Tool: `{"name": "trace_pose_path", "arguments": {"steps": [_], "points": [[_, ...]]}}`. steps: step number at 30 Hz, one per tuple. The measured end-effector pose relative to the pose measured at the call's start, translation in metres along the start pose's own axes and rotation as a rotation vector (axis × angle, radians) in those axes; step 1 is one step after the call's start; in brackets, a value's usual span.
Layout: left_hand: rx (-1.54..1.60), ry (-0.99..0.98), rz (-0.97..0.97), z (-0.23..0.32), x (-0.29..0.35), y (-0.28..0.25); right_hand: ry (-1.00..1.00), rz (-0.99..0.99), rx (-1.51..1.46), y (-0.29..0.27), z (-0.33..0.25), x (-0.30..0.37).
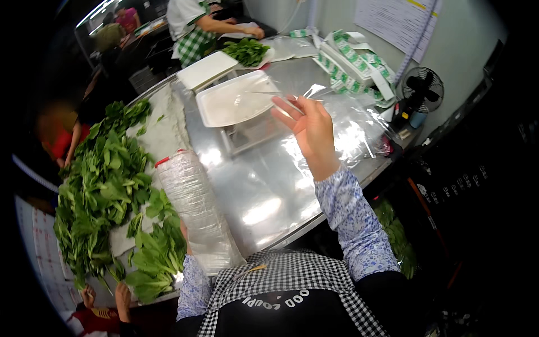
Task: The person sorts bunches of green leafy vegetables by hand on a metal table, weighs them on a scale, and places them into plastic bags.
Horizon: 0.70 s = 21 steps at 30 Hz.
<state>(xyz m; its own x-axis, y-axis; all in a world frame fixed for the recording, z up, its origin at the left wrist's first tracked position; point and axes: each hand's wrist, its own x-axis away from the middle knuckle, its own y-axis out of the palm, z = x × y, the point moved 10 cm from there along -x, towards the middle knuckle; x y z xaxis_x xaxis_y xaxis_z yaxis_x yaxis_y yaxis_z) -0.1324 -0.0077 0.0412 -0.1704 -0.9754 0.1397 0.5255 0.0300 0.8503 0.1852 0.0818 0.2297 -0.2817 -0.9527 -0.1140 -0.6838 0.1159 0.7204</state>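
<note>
My right hand (313, 126) is raised over the metal table, thumb and fingertips closed on a thin clear plastic bag (351, 126) that spreads to the right and catches the light. Just beyond the fingers is a scale with a white tray (233, 100). A long bundle wrapped in clear plastic (196, 210), red at its far end, slants from the table to my apron. Only a sliver of my left hand (184, 229) shows beside that bundle; its fingers are hidden, so I cannot see its grip.
Leafy greens (109, 188) are heaped along the left side. A white box (351, 59) with green-and-white label strips and a small black fan (422, 90) stand at the far right. Co-workers stand beyond the table and at the left; one person's hands (104, 295) are at the lower left.
</note>
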Motion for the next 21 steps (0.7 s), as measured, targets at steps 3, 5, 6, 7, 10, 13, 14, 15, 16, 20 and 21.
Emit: {"name": "trace_pose_path", "arguments": {"steps": [3,5,6,7,10,13,14,15,16,20,21], "points": [[0.017,0.0,0.024,0.014,0.008,-0.016,0.063,0.208,0.128,-0.063,0.058,-0.02],[0.029,0.019,0.06,0.025,0.019,-0.031,0.13,0.326,0.192,-0.116,0.115,-0.024],[0.046,0.048,0.082,0.03,0.03,-0.045,0.171,0.357,0.224,-0.137,0.149,-0.02],[0.045,0.043,0.091,0.034,0.032,-0.047,0.188,0.42,0.245,-0.163,0.163,-0.017],[0.076,0.033,0.095,0.035,0.037,-0.055,0.152,0.476,0.328,-0.212,0.184,-0.004],[0.132,-0.022,0.085,0.025,0.032,-0.033,0.117,0.506,0.342,-0.234,0.193,0.004],[0.159,-0.033,0.076,0.02,0.032,-0.029,0.094,0.487,0.408,-0.226,0.185,0.011],[0.182,-0.052,0.066,0.015,0.03,-0.026,0.104,0.418,0.52,-0.216,0.178,0.019],[0.188,-0.101,-0.004,0.002,0.024,-0.029,0.196,0.308,0.696,-0.206,0.175,0.027],[0.042,-0.237,0.014,-0.046,0.017,-0.045,0.395,-0.31,1.42,-0.153,0.15,0.089],[0.045,-0.279,0.019,-0.056,0.015,-0.042,0.352,-0.491,1.491,-0.148,0.156,0.105]]}}
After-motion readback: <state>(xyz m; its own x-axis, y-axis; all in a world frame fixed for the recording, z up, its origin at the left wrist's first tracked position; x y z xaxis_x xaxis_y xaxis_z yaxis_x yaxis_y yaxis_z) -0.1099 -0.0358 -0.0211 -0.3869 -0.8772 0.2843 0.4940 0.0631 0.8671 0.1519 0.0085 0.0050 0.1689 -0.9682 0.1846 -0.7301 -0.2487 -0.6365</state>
